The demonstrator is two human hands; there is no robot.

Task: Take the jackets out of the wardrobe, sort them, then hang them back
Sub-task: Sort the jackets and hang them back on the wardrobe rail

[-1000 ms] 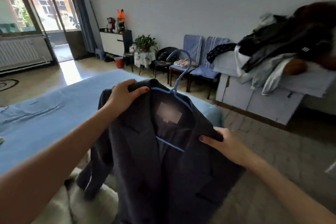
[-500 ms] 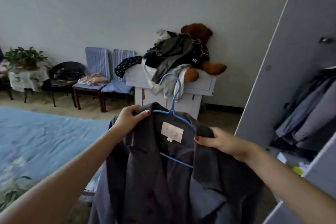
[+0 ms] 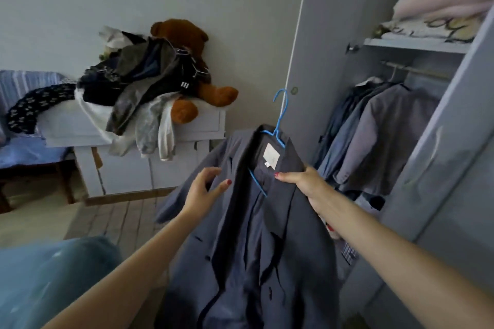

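Note:
A dark grey jacket hangs on a blue hanger in front of me. My right hand grips its right shoulder over the hanger's arm. My left hand lies against the left lapel with fingers spread and relaxed. The open wardrobe stands at the right. Several grey and blue jackets hang from its rail.
A white cabinet at the left carries a heap of clothes and a brown teddy bear. The wardrobe door stands open at the right. Folded bedding fills the top shelf. A blue bed corner is at lower left.
I have turned right from the bed to face the wardrobe, carrying the jacket along. My left hand has let go of the collar and now lies loosely on the lapel.

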